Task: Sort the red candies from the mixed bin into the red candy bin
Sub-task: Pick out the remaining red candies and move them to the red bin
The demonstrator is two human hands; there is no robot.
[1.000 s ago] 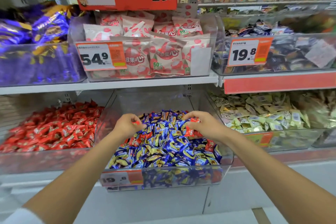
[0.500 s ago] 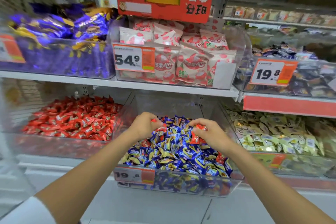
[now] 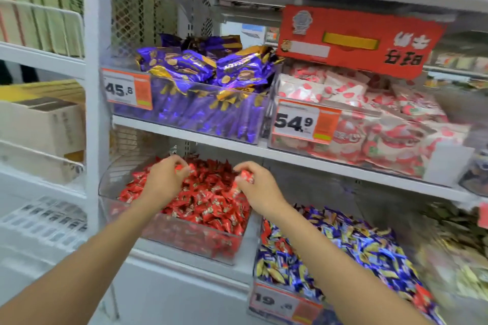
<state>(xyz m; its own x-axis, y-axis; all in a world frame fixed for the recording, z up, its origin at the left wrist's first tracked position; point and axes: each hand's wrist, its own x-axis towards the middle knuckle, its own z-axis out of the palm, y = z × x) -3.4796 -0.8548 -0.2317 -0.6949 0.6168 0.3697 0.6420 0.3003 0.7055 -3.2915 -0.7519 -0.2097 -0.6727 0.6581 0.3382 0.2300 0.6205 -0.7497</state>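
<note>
Left hand [image 3: 163, 179] and right hand [image 3: 257, 186] each pinch red candies [image 3: 247, 175]. Both hands hover above the red candy bin [image 3: 184, 240]. The mixed bin [image 3: 285, 303] sits just beside it.

Red candies [image 3: 203, 200] fill one clear bin [image 3: 184, 240]; blue-yellow wrappers [image 3: 343, 250] another.

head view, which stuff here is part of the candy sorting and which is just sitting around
In the job: left hand and right hand, both pinching red candies; red bin; mixed bin.
Lying about: purple bags; pink packs; red sign; carton.
</note>
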